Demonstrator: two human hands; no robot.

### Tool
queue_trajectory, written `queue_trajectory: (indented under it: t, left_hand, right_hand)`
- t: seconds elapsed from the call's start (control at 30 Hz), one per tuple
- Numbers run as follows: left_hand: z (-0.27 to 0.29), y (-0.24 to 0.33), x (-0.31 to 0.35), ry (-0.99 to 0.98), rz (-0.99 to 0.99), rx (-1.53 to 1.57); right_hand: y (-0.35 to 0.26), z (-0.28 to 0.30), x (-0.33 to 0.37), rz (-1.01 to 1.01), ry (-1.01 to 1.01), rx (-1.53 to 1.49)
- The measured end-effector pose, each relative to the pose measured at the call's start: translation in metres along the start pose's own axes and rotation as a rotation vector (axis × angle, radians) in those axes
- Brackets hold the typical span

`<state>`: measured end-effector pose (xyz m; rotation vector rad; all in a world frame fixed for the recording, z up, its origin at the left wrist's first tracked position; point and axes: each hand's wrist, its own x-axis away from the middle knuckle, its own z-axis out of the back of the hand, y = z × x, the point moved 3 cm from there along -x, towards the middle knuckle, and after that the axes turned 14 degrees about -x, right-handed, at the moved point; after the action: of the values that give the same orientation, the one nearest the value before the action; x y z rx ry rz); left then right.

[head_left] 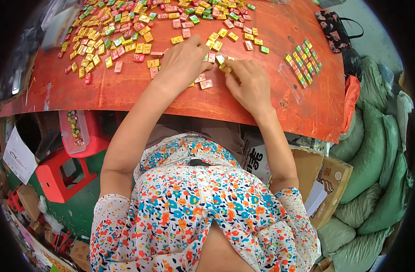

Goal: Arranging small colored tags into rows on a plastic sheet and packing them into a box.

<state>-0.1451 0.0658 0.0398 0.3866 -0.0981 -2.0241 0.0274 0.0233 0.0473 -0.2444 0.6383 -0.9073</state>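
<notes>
Many small candy-sized boxes in yellow, pink, red and green lie on a red wooden table [262,97]. My left hand [182,63] rests low among them, its fingers curled toward the middle. A small pink box [211,57] sits against its fingertips, between forefinger and thumb. My right hand [250,84] is closed in a pinch on a small yellow box [223,67], partly covered by the fingers. Between the two hands stands a white-sided small box [220,59]. Closer to me, below the left hand, lies a loose pink box [206,84].
At the right, a neat block of small boxes [303,63] lies beside clear plastic film [292,86]. A large loose heap [121,27] spreads over the far left. A black floral bag [332,29], green sacks [368,149], a red stool [64,177] and a clear tub [73,136] surround the table.
</notes>
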Motion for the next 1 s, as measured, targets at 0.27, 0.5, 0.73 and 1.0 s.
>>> queue_trajectory:
  t: [0.27,0.5,0.73,1.0]
  left_hand:
    - [-0.004,0.006,0.002,0.012,-0.01,-0.061]
    - [-0.001,0.006,0.008,0.038,0.027,0.001]
    - [-0.002,0.0,0.008,0.024,0.003,0.056]
    - [0.002,-0.009,0.013,0.05,-0.005,0.081]
  right_hand:
    - [0.019,0.002,-0.021,-0.142,0.061,0.195]
    - [0.024,0.008,-0.029,-0.286,-0.09,0.094]
    - [0.019,0.015,-0.024,-0.273,0.0,-0.062]
    - [0.014,0.016,-0.029,-0.279,0.016,0.009]
